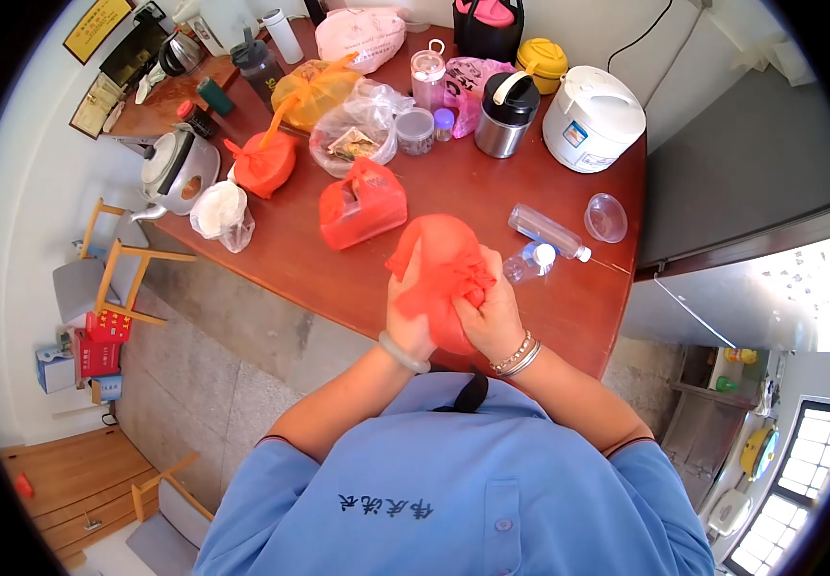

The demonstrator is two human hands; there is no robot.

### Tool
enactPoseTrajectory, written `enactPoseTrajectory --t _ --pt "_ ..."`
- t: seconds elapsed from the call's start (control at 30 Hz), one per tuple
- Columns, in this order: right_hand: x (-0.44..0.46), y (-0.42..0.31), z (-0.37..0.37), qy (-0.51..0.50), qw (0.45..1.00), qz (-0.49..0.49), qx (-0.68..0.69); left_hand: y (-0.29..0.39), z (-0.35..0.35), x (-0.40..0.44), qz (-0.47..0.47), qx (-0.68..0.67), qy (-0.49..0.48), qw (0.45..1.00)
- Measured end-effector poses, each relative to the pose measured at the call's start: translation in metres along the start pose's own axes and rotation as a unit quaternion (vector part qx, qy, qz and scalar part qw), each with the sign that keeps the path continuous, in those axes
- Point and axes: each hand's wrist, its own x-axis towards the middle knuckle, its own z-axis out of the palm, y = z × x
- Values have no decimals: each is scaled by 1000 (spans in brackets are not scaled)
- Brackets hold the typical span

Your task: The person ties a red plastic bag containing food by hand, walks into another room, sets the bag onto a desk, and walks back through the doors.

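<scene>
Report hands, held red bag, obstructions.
Left hand, right hand: both gripping red bag. Bag bunched at right hand. Clear bottle nearby, seemingly not blocking.

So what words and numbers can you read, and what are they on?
Blue shirt: upside-down Chinese characters, perhaps ending "洗衣"; I'm unsure of the others.
Yellow wall sign: too small.
Pale pink bag: print too blurred.
Bright pink bag: dark print, unreadable.
White cooker: label too small.
Red box: too blurred.
Held red bag: none visible.
No numbers readable.
</scene>
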Motion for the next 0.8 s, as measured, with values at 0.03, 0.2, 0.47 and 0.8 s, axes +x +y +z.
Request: enactPoseTrajectory --t 0.03,0.2,0.47,0.8 --pt "-1 2 0 -17 1000 15 -4 -1 -4 0 2 0 -10 1000" --pt "2 3 -10 -40 997 -3 -59 -1 -22 -3 -57 -17 -13 998" --pt "-7 -38 -13 -132 968 -135 -167 21 -1 -13 71 58 71 993" --pt "-9 -23 -1 -294 954 56 1 34 16 -45 61 80 79 992"
